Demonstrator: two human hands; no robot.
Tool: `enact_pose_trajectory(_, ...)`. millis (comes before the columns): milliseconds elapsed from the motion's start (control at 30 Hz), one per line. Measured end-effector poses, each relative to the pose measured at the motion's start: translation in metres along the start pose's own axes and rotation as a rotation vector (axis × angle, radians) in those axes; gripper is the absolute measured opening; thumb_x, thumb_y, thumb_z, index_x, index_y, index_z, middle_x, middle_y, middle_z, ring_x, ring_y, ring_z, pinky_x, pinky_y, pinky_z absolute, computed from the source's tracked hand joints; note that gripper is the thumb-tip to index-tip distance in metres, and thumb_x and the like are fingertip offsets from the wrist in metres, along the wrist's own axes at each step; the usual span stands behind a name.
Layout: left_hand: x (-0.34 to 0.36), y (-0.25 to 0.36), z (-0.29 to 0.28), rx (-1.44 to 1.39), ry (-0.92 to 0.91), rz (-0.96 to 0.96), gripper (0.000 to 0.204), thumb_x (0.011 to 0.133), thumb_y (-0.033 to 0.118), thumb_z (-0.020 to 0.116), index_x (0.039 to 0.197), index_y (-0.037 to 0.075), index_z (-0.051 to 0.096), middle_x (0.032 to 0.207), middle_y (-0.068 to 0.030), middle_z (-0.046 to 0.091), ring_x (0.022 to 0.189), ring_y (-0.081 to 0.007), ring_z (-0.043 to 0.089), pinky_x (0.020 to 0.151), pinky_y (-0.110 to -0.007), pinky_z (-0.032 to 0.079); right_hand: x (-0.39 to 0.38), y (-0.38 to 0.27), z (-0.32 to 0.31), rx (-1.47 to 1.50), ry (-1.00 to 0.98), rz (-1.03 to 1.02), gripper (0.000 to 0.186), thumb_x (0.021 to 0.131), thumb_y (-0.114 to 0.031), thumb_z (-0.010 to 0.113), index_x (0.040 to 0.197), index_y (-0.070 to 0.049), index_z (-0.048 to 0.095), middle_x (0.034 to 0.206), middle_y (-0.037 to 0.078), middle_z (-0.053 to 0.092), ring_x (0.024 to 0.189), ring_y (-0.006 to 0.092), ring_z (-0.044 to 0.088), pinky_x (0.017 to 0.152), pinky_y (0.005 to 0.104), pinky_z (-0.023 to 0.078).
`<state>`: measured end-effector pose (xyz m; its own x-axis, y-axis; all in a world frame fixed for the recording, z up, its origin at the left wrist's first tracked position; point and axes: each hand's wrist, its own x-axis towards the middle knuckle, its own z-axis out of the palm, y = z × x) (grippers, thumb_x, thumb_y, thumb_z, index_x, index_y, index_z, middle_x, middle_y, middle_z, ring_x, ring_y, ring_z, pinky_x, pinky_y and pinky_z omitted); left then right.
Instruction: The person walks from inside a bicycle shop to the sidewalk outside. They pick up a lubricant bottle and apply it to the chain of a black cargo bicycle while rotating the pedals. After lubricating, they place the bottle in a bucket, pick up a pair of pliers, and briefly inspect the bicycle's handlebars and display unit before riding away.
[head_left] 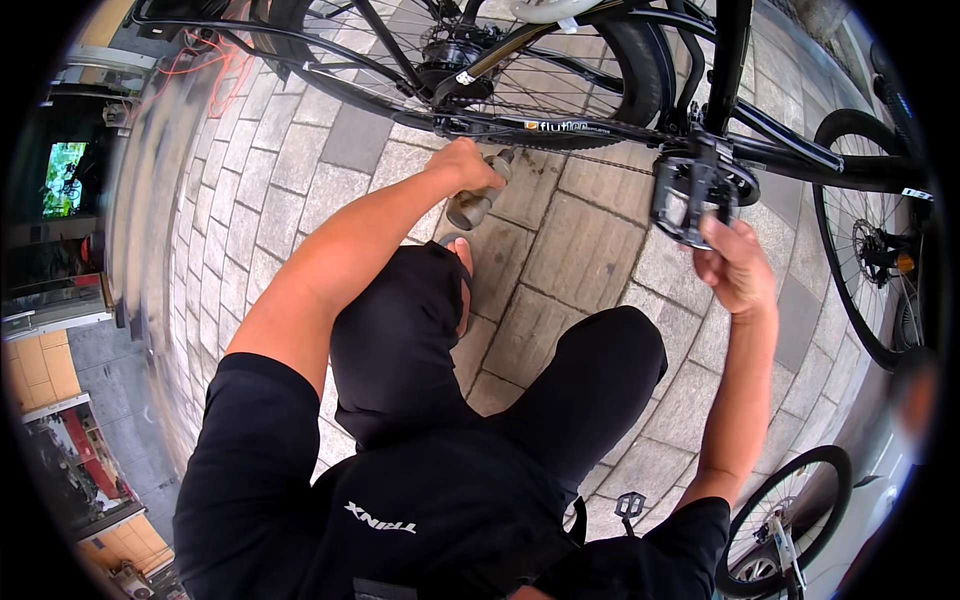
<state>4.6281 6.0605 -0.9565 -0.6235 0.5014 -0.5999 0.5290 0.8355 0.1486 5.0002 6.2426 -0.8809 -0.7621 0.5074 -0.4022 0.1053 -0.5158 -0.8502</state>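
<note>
Left hand (468,165): clenched around a grey tool handle (472,208), held just below the rear wheel (480,60) of the black bicycle, far centre.
Right hand (738,265): fingers (722,240) closed on the near edge of the black pedal (690,195), far right.
Pedal: seen at the end of the crank (725,70), above the stone paving (570,250).
Judged care: the pedal is best kept steady while the tool is worked squarely, so nothing slips.
Nearby: a second bicycle wheel (790,520), near right.
</note>
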Motion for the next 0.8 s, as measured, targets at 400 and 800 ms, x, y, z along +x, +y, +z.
enact_pose_trajectory(400,-0.001,-0.002,-0.002,-0.016,0.008,-0.013,0.063,0.064,0.044,0.087,0.104,-0.003,0.077,0.107,-0.0185,0.076,0.096,-0.0296,0.075,0.085,-0.037,0.059,0.103,0.184,-0.088,-0.969,0.463,0.170,0.043,0.080,-0.038,0.078,0.073,0.003,0.070,0.063,0.011,0.067,0.051,0.0214,0.063,0.049,0.0361,0.050)
enact_pose_trajectory(800,0.002,-0.003,0.001,-0.019,0.021,0.045,0.066,0.063,0.047,0.088,0.098,-0.008,0.076,0.099,-0.0201,0.076,0.090,-0.0299,0.074,0.081,-0.037,0.057,-0.072,-0.020,-0.200,-0.257,0.213,-0.021,0.030,0.094,-0.032,0.075,0.087,-0.004,0.065,0.077,0.008,0.069,0.047,0.0065,0.049,0.042,0.0197,0.034)
